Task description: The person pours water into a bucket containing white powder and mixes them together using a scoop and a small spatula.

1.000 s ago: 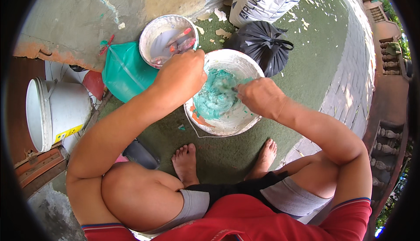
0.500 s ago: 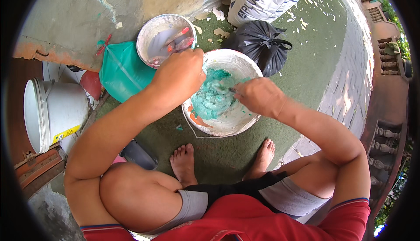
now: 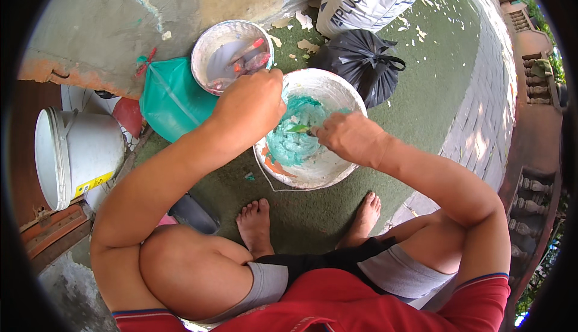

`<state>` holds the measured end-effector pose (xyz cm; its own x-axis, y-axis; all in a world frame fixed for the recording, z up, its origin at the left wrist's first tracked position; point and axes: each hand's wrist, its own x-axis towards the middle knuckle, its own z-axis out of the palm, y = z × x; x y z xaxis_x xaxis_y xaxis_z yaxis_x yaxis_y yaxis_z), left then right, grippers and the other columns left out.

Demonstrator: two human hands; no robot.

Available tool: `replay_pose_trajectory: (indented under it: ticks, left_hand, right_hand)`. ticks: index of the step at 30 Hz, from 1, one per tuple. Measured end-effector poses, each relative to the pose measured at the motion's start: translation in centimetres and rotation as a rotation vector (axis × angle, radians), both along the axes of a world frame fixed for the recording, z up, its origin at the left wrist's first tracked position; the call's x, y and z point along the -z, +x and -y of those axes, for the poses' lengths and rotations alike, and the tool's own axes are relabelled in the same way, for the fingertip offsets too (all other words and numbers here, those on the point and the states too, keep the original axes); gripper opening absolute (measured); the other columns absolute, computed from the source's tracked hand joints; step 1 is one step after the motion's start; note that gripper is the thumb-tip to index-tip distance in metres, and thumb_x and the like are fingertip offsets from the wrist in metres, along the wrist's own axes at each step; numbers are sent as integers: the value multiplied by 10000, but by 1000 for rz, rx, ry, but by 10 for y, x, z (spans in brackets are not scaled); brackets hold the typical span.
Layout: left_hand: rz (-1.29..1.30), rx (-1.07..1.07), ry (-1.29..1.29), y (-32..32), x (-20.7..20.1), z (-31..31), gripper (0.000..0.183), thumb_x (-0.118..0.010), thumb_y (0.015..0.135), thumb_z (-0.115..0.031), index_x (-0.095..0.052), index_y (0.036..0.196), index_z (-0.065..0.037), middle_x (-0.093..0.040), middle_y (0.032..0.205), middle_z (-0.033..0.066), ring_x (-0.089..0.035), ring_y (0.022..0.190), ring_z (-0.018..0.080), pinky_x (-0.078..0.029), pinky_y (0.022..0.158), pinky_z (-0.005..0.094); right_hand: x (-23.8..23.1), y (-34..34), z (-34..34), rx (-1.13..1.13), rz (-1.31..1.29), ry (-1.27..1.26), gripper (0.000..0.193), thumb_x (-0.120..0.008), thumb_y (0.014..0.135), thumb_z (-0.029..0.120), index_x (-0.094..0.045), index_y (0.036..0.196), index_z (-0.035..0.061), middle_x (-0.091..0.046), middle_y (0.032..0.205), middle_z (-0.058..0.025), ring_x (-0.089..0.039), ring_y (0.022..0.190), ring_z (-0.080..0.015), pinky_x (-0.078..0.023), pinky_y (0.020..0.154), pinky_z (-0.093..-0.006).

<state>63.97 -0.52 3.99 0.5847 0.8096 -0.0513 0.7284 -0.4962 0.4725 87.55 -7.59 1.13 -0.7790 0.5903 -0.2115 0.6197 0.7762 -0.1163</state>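
Between my feet and the wall stands a white bucket [image 3: 328,172], its inside smeared with white and some orange. Thick green and white paste [image 3: 290,148] lies swirled at its bottom. My left hand [image 3: 254,100] is closed over the bucket's left rim, its fingertips hidden from view. Inside the right half of the bucket, my right hand [image 3: 352,136] grips a small stirring tool [image 3: 299,129] whose green-coloured end reaches into the paste. Most of the tool is hidden by the hand and the paste, so its exact kind does not show.
Beyond my left hand, a smaller pail [image 3: 200,61] holds greyish liquid and red-handled tools. A green plastic bag [image 3: 171,97] lies beside it. A tied black bag [image 3: 361,61] and a white sack [image 3: 367,0] stand behind the bucket. A lidded white bucket [image 3: 90,151] lies at far left.
My right hand has moved slightly left and down within the bucket, and the tool's green end now shows. My left hand stays on the rim.
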Motion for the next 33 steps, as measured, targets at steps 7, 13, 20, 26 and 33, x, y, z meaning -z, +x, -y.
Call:
replay_pose_trajectory:
  ticks: [7, 13, 20, 26, 33]
  left_hand:
    - [10, 15, -14, 2, -3, -2, 191, -621, 826, -104, -546, 881, 63, -619, 873, 266, -617, 857, 441, -473, 777, 516]
    - [12, 14, -31, 2, 1, -3, 192, -618, 827, -104, -545, 874, 68, -618, 839, 271, -618, 838, 444, -472, 770, 519]
    - [31, 17, 10, 4, 4, -3, 183, -613, 822, -97, -547, 871, 66, -617, 848, 277, -617, 836, 447, -476, 763, 516]
    - [3, 26, -8, 2, 4, -2, 183, -618, 819, -94, -549, 870, 68, -617, 852, 279, -619, 842, 443, -476, 772, 517]
    - [16, 29, -6, 9, 1, -2, 183, -619, 821, -94, -552, 873, 68, -621, 847, 274, -623, 833, 444, -477, 766, 519]
  right_hand:
    - [7, 7, -8, 346, 174, -24, 160, -585, 861, 129, -679, 932, 20, -678, 722, -160, -686, 697, -327, -547, 647, -428]
    - [-17, 6, -3, 490, 34, -191, 238, -588, 870, 217, -673, 804, 5, -667, 713, -208, -675, 701, -389, -540, 672, -476]
    - [20, -4, 1, 346, 27, -91, 178, -570, 886, 179, -657, 866, 25, -658, 687, -161, -668, 666, -346, -537, 637, -447]
    - [-9, -7, 16, 167, 55, -71, 107, -588, 802, 96, -660, 851, 33, -691, 761, -159, -703, 748, -321, -555, 687, -420]
    - [16, -16, -10, 150, 56, -69, 124, -598, 842, 154, -672, 860, 56, -674, 724, -131, -680, 707, -338, -549, 664, -445]
